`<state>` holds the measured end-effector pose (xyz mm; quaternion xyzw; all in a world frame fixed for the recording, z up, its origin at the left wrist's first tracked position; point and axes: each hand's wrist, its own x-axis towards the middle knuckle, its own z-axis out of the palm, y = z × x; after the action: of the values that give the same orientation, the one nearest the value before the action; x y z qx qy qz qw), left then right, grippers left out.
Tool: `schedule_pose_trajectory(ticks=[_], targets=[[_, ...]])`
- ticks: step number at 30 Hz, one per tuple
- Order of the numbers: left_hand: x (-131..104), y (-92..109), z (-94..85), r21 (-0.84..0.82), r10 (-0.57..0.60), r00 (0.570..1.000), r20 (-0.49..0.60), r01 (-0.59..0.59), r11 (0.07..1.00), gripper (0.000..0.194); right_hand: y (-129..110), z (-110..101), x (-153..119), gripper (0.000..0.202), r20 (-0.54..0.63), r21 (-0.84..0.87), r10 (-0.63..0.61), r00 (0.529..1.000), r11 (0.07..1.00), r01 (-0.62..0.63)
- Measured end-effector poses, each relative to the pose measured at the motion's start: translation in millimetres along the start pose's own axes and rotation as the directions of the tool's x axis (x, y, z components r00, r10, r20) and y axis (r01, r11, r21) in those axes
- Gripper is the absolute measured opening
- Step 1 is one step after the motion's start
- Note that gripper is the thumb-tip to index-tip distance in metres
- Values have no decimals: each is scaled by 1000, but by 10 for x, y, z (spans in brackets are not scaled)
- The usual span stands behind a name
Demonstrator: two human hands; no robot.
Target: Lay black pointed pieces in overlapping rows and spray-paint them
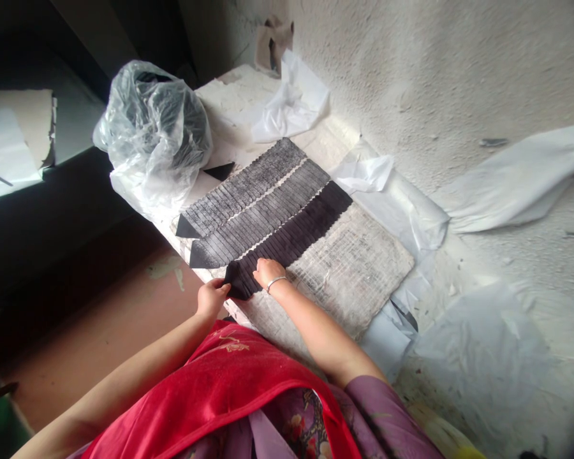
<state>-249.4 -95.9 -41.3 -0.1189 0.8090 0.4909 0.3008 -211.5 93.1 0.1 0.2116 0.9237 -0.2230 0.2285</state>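
Note:
Three rows of overlapping flat dark pieces lie slantwise across a grey, grid-textured board. The far row (249, 185) and the middle row (272, 222) are speckled grey, with a plain black piece at their near-left ends. The closest row (303, 231) is black all over. My left hand (212, 297) pinches the corner of a black piece (239, 284) at this row's left end. My right hand (268, 273), a bangle at its wrist, rests on the same row with fingers curled; its fingertips are hidden, so what they grip cannot be seen.
The board (351, 264) extends toward me on a white-dusted table. A clear plastic bag (155, 127) with dark contents stands at the far left, beside a loose black scrap (220, 171). White plastic sheeting (291, 102) lies along the rough wall. A lower surface (14, 127) holds papers at left.

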Motion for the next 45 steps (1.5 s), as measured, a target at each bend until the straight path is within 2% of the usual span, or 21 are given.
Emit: schedule_pose_trajectory(ticks=[14,17,20,25,38,45], targets=[[-40,34,1,67,-8,1000,-12,9,998,37,-40,-63,-38,17,-3,18,-17,1000,1000,17],[-40,43,-1,91,0,1000,-7,0,996,38,-104,-59,-57,17,-26,74,-81,996,994,83],[-46,53,-10,118,11,1000,5,-12,993,39,-179,-22,-65,20,13,107,-143,990,984,140],[-72,69,-42,156,26,1000,4,-26,987,37,-234,27,-44,26,79,63,-132,988,990,127],[-59,62,-97,227,67,996,51,-77,971,34,-248,16,-19,28,79,47,-124,989,992,120],[-67,85,-97,215,52,998,47,-61,975,33,-229,37,6,22,64,95,-128,990,988,122]])
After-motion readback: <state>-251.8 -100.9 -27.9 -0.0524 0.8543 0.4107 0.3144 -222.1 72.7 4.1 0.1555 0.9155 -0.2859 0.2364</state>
